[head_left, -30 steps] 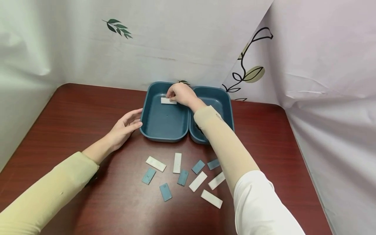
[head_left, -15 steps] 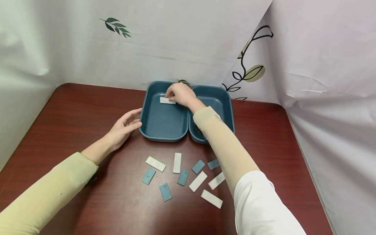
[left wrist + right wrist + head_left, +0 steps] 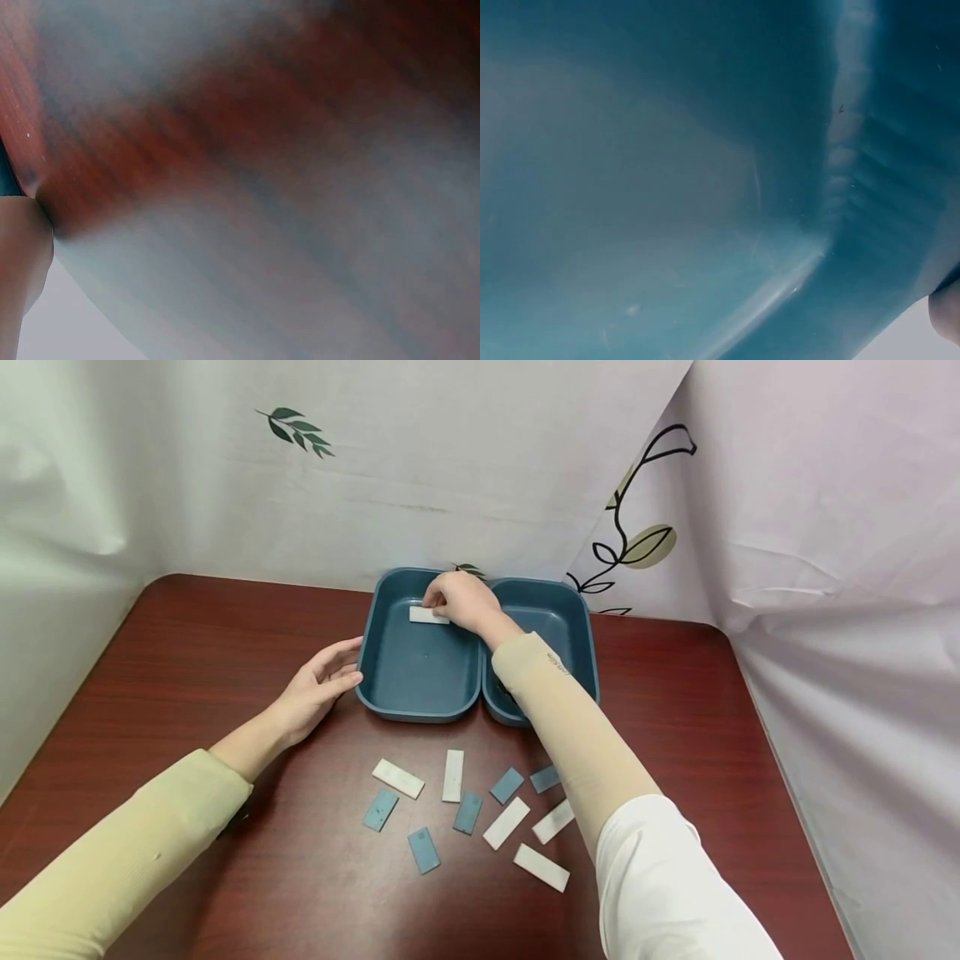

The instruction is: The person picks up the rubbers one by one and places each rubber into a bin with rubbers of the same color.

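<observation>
In the head view, two dark blue trays stand side by side at the back of the table. My right hand [image 3: 467, 600] reaches into the left tray [image 3: 420, 714] and pinches the right end of a white rectangular tile [image 3: 422, 615], which lies lengthwise near the tray's back wall. My left hand [image 3: 311, 692] rests with its thumb and fingers against the outer left side of that tray, not wrapped round it. The right forearm crosses the right tray [image 3: 588, 643] and covers part of it. A finger [image 3: 22, 262] shows at the left wrist view's edge.
On the brown table [image 3: 300, 860] in front of the trays lie several white tiles [image 3: 453, 776] and several shorter blue tiles [image 3: 423, 850]. The right sleeve partly hides a white tile [image 3: 553, 822] and a blue tile [image 3: 544, 778]. White patterned cloth [image 3: 420, 477] hangs behind.
Almost nothing differs. The white tile and the right hand shift very slightly in the left tray; the left hand stays at its side.
</observation>
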### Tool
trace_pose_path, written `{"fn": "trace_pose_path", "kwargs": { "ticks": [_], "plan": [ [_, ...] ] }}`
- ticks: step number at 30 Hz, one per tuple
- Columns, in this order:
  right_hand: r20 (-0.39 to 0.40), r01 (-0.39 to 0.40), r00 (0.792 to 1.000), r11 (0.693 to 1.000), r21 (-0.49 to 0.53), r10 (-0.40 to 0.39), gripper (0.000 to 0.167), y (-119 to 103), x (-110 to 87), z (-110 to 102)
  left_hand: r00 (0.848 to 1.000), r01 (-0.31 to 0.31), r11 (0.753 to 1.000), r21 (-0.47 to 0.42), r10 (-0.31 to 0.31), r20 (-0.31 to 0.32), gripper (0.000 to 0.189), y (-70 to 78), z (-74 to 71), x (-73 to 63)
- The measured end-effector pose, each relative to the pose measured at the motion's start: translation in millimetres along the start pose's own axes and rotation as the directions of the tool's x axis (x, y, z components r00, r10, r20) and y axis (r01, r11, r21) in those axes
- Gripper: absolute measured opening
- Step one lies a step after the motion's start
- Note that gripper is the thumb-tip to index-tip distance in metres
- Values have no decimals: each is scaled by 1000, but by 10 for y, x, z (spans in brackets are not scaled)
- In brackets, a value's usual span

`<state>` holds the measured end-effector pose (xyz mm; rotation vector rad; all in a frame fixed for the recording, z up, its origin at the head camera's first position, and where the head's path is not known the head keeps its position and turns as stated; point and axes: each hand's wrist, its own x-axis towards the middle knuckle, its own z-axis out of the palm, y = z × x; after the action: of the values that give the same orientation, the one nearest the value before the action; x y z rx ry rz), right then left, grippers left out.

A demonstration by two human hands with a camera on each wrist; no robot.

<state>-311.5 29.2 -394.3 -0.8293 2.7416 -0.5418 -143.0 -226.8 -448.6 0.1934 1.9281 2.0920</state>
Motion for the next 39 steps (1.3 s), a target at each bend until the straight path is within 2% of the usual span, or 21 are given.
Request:
{"fn": "trace_pose_path", "kwargs": {
  "ticks": [20,25,32,39],
  "plan": [
    [-38,39,999,998,53,-37,21,17,-27,-2,1000,-7,1000,1,7,2,57,-14,9,-9],
    [-56,53,997,992,115,-47,20,25,-40,-30,1000,-6,1000,5,6,4,57,6,8,-4],
    [-98,85,993,962,260,-62,20,49,-71,-90,1000,21,1000,19,-21,-9,58,39,26,1],
    [-138,124,987,940,318,-84,20,68,-122,-168,999,28,999,19,-28,-23,58,38,31,-11]
  ]
}}
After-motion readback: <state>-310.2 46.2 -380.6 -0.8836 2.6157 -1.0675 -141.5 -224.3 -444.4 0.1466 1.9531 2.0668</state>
